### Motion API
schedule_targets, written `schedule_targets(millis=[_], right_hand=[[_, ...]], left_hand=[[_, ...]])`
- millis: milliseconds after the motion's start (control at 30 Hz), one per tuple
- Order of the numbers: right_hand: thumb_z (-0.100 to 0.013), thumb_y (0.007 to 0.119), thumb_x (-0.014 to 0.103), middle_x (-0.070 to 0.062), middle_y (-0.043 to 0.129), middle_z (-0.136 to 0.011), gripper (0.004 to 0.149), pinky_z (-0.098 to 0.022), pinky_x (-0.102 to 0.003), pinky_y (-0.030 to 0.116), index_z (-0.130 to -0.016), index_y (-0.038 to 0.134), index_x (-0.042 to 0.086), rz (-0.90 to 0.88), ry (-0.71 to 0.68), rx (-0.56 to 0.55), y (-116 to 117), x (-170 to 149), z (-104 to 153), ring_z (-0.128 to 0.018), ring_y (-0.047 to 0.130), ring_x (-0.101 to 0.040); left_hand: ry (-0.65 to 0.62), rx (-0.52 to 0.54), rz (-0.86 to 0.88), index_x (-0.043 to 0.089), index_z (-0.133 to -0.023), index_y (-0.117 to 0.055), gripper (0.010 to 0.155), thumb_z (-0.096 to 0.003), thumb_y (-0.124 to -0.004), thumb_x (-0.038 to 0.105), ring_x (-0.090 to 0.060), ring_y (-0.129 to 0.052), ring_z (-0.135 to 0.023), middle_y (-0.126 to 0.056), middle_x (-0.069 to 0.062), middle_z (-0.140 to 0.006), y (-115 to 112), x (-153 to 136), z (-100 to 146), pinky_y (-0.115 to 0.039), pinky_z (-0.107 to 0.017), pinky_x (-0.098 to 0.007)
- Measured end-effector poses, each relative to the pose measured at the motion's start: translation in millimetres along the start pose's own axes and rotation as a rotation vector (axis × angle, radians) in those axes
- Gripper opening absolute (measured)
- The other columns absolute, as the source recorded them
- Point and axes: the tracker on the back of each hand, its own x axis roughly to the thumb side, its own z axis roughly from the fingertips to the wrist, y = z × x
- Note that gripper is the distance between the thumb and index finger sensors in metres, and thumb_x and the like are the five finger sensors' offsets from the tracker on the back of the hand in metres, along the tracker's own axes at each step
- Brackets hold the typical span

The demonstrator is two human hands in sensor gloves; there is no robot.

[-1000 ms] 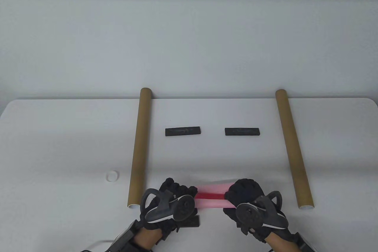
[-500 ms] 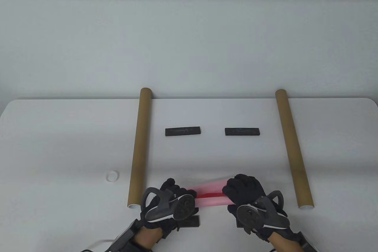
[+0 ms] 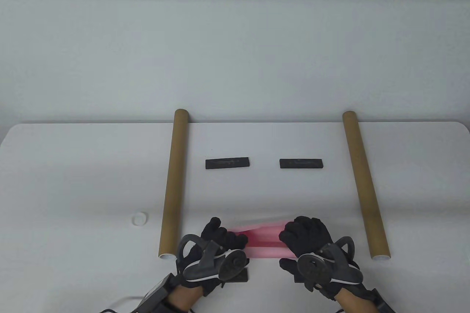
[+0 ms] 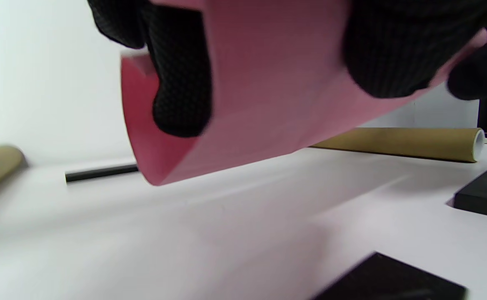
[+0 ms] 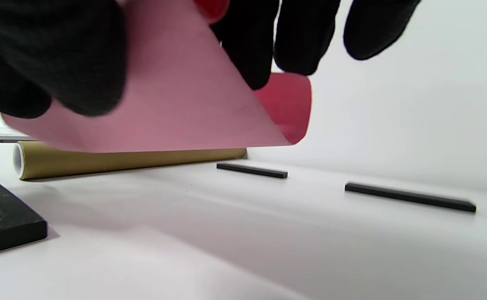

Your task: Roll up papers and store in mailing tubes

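A loosely curled pink paper (image 3: pixel 262 241) is held above the worktop (image 3: pixel 91 166) at the 6 o'clock edge, gripped at one end by the left hand (image 3: pixel 220 241) and at the other by the right hand (image 3: pixel 303 236), fingers curled round it. Two brown mailing tubes lie flat: the left tube (image 3: pixel 173 182) at 9 o'clock of the paper, the right tube (image 3: pixel 364 184) at 3 o'clock. Nothing can be made out inside either tube. Two black bars (image 3: pixel 227 163) lie between the tubes, towards 12 o'clock.
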Motion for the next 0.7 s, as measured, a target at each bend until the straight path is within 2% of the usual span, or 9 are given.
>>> schedule_targets(millis=[33, 133, 267, 300, 367, 433, 500, 600, 700], right_hand=[[-0.043, 0.091, 0.051, -0.011, 0.069, -0.108, 0.07, -0.072, -0.07, 0.059, -0.101, 0.07, 0.019, 0.007, 0.002, -0.021, -0.9, 0.7, 0.6, -0.103, 0.065, -0.048], [-0.045, 0.088, 0.048, -0.009, 0.077, -0.102, 0.055, -0.072, -0.069, 0.061, -0.093, 0.08, 0.023, -0.014, 0.004, -0.044, -2.6, 1.7, 1.0, -0.099, 0.072, -0.045], [-0.045, 0.086, 0.054, -0.008, 0.088, -0.091, 0.05, -0.069, -0.068, 0.066, -0.083, 0.089, 0.021, -0.04, 0.016, -0.005, -0.2, -0.6, -0.9, -0.092, 0.083, -0.042], [-0.044, 0.085, 0.057, -0.007, 0.092, -0.088, 0.05, -0.069, -0.068, 0.067, -0.079, 0.092, 0.021, -0.041, 0.018, 0.005, -0.5, -1.4, -1.4, -0.089, 0.086, -0.041], [-0.043, 0.082, 0.061, -0.006, 0.097, -0.081, 0.052, -0.067, -0.068, 0.068, -0.072, 0.097, 0.02, -0.058, 0.02, 0.023, -0.1, -2.7, -1.4, -0.085, 0.089, -0.041], [-0.042, 0.079, 0.065, -0.006, 0.1, -0.076, 0.055, -0.066, -0.068, 0.069, -0.066, 0.1, 0.02, -0.067, 0.015, 0.047, 0.6, -3.7, -2.3, -0.083, 0.092, -0.041], [-0.041, 0.078, 0.067, -0.008, 0.097, -0.081, 0.06, -0.066, -0.069, 0.068, -0.07, 0.098, 0.019, -0.068, 0.017, 0.05, 0.5, -3.8, -1.7, -0.086, 0.089, -0.042], [-0.041, 0.086, 0.061, -0.011, 0.077, -0.103, 0.069, -0.07, -0.071, 0.061, -0.095, 0.079, 0.019, -0.035, -0.006, 0.014, -0.9, -1.2, 0.6, -0.098, 0.073, -0.047], [-0.044, 0.088, 0.051, -0.01, 0.075, -0.105, 0.059, -0.072, -0.07, 0.059, -0.095, 0.078, 0.023, -0.027, -0.017, -0.036, -3.9, 2.3, 1.5, -0.101, 0.07, -0.045]], left_hand=[[0.011, -0.021, 0.023, 0.031, -0.079, -0.088, 0.06, -0.0319, -0.08, 0.068, -0.009, -0.109, -0.042, -0.104, 0.012, -0.045, -1.0, -1.8, -0.3, -0.07, -0.072, -0.049], [0.033, -0.043, 0.086, 0.031, -0.081, -0.088, 0.062, -0.032, -0.078, 0.068, -0.011, -0.109, -0.046, -0.105, 0.01, -0.049, -3.4, -6.0, -0.4, -0.069, -0.073, -0.05], [0.028, -0.011, 0.001, 0.033, -0.093, -0.074, 0.071, -0.0314, -0.082, 0.067, -0.018, -0.1, -0.076, -0.095, 0.006, -0.079, -2.7, -3.0, 1.7, -0.062, -0.075, -0.052], [0.027, 0.015, -0.025, 0.032, -0.095, -0.071, 0.072, -0.0317, -0.084, 0.065, -0.019, -0.097, -0.079, -0.092, 0.005, -0.082, -0.6, -1.2, 2.3, -0.061, -0.075, -0.053], [0.009, 0.052, -0.067, 0.032, -0.094, -0.07, 0.07, -0.0326, -0.089, 0.059, -0.019, -0.096, -0.08, -0.091, 0.006, -0.082, 2.7, 2.9, 3.3, -0.061, -0.075, -0.053], [-0.008, 0.078, -0.102, 0.032, -0.09, -0.075, 0.063, -0.0333, -0.091, 0.056, -0.015, -0.1, -0.071, -0.095, 0.009, -0.072, 5.3, 5.5, 3.1, -0.063, -0.074, -0.052], [-0.002, 0.058, -0.079, 0.032, -0.085, -0.081, 0.058, -0.0333, -0.09, 0.057, -0.012, -0.105, -0.061, -0.099, 0.01, -0.062, 5.7, 5.0, 1.9, -0.064, -0.074, -0.051], [0.001, 0.005, 0.007, 0.032, -0.078, -0.089, 0.055, -0.0327, -0.084, 0.063, -0.01, -0.109, -0.047, -0.104, 0.011, -0.049, 1.4, 1.2, 1.2, -0.068, -0.073, -0.05], [0.028, -0.039, 0.03, 0.031, -0.077, -0.09, 0.057, -0.0332, -0.079, 0.066, -0.011, -0.11, -0.048, -0.105, 0.011, -0.05, -2.0, -3.4, 0.0, -0.068, -0.073, -0.05]])
